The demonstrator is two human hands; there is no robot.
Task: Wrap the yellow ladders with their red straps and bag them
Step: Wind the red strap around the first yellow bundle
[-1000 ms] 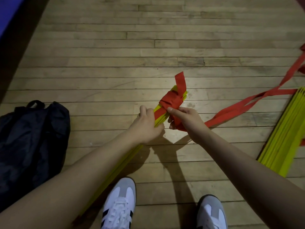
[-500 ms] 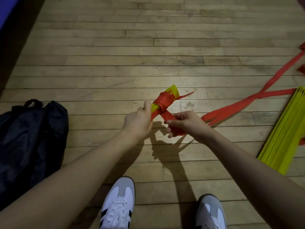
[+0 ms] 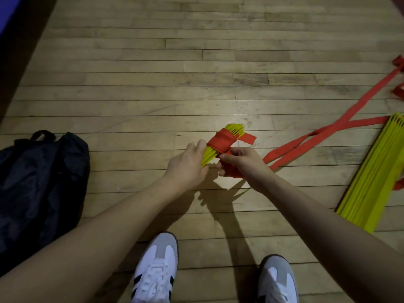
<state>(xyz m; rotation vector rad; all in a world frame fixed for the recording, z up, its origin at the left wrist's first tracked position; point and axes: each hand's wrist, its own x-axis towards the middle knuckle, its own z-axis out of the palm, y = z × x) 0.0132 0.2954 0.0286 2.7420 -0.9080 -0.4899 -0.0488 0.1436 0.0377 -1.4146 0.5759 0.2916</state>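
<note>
The yellow ladder bundle (image 3: 215, 147), held above the floor, looks light and stiff, best gripped mid-length as the left hand (image 3: 188, 165) does, while the right hand (image 3: 241, 162) pinches its soft, slack red strap (image 3: 219, 142).

At the middle of the wooden floor (image 3: 135, 84), the left hand (image 3: 188, 165) holds the ladder bundle (image 3: 215, 147), with the right hand (image 3: 242, 164) just to its right on the strap (image 3: 220, 142) wound round it. The bag (image 3: 41, 182) lies on the floor to the left. A second ladder stack (image 3: 371, 171) lies to the right, its loose straps (image 3: 310, 141) trailing between stack and hands. Two shoes (image 3: 157, 270) stand nearest.
</note>
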